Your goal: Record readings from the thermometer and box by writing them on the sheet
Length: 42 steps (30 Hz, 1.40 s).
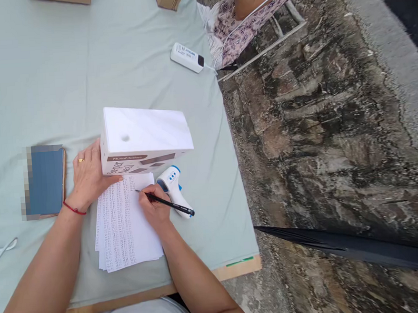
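On the cloth-covered table (46, 82), a white box (145, 137) pins the top edge of the paper stack (128, 229). The left hand (88, 177) lies flat and released on the stack's upper left corner. The right hand (155, 210) grasps a black pen (165, 203), tip pointing left onto the sheet, its long axis running down-right beside the infrared thermometer (173, 187).

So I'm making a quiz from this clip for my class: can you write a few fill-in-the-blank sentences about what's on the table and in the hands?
1. The right hand holds a black ____ with its tip on the paper.
2. The left hand rests on the paper's top left corner, beside a white ____.
3. A white and blue ____ lies just right of the paper.
4. Left of the left hand lies a ____ with a blue screen.

Missing words: pen; box; thermometer; phone.
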Motion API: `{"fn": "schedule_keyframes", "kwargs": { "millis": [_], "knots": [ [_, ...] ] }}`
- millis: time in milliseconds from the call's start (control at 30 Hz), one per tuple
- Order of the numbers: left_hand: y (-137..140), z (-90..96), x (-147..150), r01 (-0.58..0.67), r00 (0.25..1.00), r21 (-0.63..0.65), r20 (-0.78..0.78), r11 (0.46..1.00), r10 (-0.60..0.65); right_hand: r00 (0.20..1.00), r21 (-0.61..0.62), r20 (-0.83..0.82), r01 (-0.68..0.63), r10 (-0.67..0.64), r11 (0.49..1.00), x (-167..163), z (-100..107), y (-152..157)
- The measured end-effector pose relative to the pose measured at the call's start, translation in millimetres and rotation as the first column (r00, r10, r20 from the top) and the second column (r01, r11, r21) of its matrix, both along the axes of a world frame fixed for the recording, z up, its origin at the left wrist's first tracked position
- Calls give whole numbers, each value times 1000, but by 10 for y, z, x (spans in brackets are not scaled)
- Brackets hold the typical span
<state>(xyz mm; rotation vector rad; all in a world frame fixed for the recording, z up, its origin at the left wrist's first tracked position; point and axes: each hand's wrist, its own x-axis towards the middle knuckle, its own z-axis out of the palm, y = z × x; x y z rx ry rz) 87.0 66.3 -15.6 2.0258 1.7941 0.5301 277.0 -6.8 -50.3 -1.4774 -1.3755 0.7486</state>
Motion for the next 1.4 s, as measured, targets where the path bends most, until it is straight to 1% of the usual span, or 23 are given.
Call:
{"fn": "schedule_keyframes", "kwargs": {
  "millis": [333,567,733,933,1200,1400],
  "knots": [
    [0,5,3,-5,1000,-13,6,1000,5,1000,-3,-18,0,0,1000,-22,13,8],
    [3,-4,1,1,1000,-1,-9,1000,-1,1000,-20,12,4,-4,1000,-18,-3,0],
    [-1,10,6,2,1000,-16,-6,1000,-2,1000,7,-20,-4,4,1000,-18,1,0],
    [-6,29,11,2,1000,-22,-24,1000,-2,999,34,-11,50,-50,998,-29,5,-4],
    [1,7,3,21,999,-7,-32,1000,-21,1000,45,-3,17,-17,999,-28,-2,-1],
    [5,13,3,7,999,-22,-34,1000,-7,996,72,-23,90,-88,993,2,3,-16]
  ]
}}
